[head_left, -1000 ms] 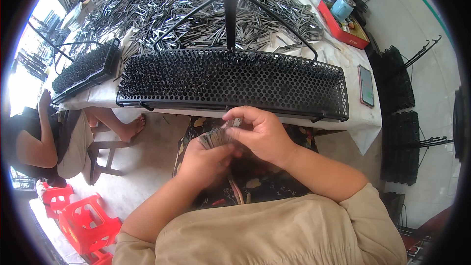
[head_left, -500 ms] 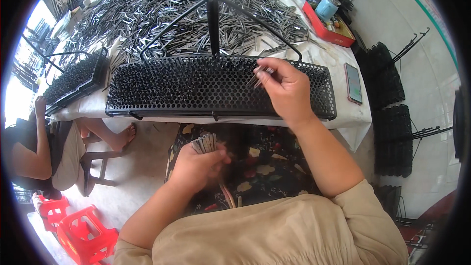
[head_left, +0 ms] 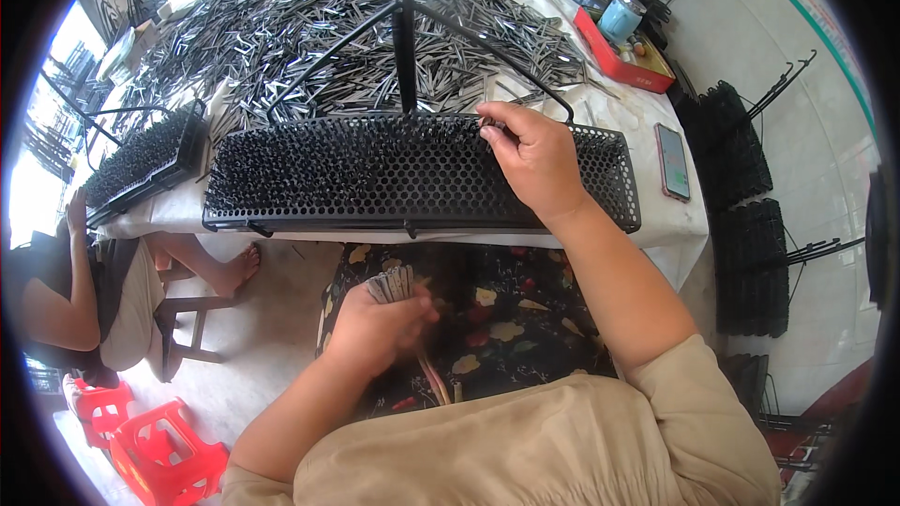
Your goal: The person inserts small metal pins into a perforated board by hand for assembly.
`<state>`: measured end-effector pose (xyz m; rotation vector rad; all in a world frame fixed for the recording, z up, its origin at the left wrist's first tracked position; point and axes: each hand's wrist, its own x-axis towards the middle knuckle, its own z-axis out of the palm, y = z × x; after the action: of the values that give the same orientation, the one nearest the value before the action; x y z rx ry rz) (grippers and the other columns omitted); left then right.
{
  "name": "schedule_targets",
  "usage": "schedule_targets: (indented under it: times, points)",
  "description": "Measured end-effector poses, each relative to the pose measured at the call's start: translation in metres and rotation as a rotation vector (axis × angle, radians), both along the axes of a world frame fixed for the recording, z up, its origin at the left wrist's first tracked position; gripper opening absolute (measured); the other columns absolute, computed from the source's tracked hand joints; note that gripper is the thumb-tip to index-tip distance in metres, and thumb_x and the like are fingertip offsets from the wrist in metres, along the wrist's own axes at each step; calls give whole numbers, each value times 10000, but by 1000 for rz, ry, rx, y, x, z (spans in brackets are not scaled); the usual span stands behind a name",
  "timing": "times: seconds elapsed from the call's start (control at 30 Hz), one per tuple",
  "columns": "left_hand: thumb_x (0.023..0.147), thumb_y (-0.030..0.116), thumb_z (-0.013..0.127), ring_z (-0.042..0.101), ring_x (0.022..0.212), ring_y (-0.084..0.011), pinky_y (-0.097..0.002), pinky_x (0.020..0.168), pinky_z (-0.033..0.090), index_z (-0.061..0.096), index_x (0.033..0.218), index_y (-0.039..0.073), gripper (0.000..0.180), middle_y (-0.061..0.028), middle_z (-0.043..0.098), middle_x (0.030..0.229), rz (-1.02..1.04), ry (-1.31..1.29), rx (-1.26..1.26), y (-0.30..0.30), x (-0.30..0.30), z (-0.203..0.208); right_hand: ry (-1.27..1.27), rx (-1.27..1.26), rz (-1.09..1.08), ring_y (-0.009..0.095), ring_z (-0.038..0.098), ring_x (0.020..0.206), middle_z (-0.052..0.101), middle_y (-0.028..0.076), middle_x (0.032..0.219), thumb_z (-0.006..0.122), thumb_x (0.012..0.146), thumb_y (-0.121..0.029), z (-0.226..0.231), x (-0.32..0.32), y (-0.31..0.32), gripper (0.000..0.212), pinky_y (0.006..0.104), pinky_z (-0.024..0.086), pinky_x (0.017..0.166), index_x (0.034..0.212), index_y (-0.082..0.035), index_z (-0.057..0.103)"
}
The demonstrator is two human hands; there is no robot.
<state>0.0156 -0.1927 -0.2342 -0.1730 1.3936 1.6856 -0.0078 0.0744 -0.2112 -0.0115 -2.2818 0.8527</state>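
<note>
A long black perforated rack (head_left: 431, 189) stands at the table's near edge. Dark strips stand upright in its holes over the left part and along the far side; bare holes show in the middle and at right. My right hand (head_left: 541, 161) is over the rack's far side, thumb and forefinger pinched at the holes. Between them shows a bit of dark strip, mostly hidden. Below the rack, above my lap, my left hand (head_left: 377, 326) is closed round a bundle of thin metal strips (head_left: 392, 284), their ends sticking up out of the fist.
A heap of loose metal strips (head_left: 356, 56) covers the table behind the rack. At right lie a phone (head_left: 672, 161) and a red box (head_left: 619, 61) with a blue jar (head_left: 622, 17). A co-worker's arm (head_left: 70, 290) is at left beside another filled rack (head_left: 141, 164). Red stools (head_left: 169, 450) stand lower left.
My right hand has moved slightly left, bringing its fingertips to the rack's far side. The strips that fanned out of its fingers no longer show clearly. My left hand is nearly still.
</note>
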Motion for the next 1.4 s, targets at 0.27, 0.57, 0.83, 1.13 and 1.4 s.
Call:
schedule_targets:
  times: [0.27, 0.57, 0.83, 1.13, 1.4]
  points:
    - [871, -5, 640, 537, 592, -139, -244, 482, 381, 617, 970, 11, 103, -138, 662, 792, -2, 6, -9, 1, 1, -1, 2, 93, 1, 233, 716, 822, 726, 131, 953, 716, 849, -48, 4, 0, 0, 243, 300, 554, 736, 1091, -52, 697]
    - [874, -8, 636, 535, 597, -138, -248, 490, 386, 618, 967, 16, 98, -133, 660, 791, 8, 8, -18, 1, 1, -1, 17, 99, 25, 224, 721, 840, 730, 122, 963, 703, 851, -11, -2, -3, 3, 264, 301, 559, 748, 1112, -48, 689]
    - [875, -7, 635, 534, 598, -134, -245, 495, 390, 624, 961, 22, 91, -124, 661, 787, 6, 7, -13, 0, 1, -1, -5, 91, 26, 217, 721, 841, 732, 125, 950, 698, 855, -11, 1, 0, 4, 254, 296, 560, 753, 1107, -42, 694]
    - [868, -3, 644, 539, 593, -129, -241, 484, 387, 621, 966, 22, 103, -117, 665, 784, 0, 18, -27, 0, 1, -2, -41, 124, 26, 223, 722, 859, 730, 128, 962, 690, 853, -7, 4, 2, 7, 253, 302, 562, 763, 1105, -38, 695]
    - [865, -5, 648, 541, 581, -131, -237, 475, 383, 619, 970, 17, 111, -118, 665, 782, -11, 12, -33, 0, 1, -2, -53, 151, 35, 211, 723, 867, 732, 128, 975, 686, 855, -5, 4, 3, 13, 259, 295, 563, 770, 1112, -38, 696]
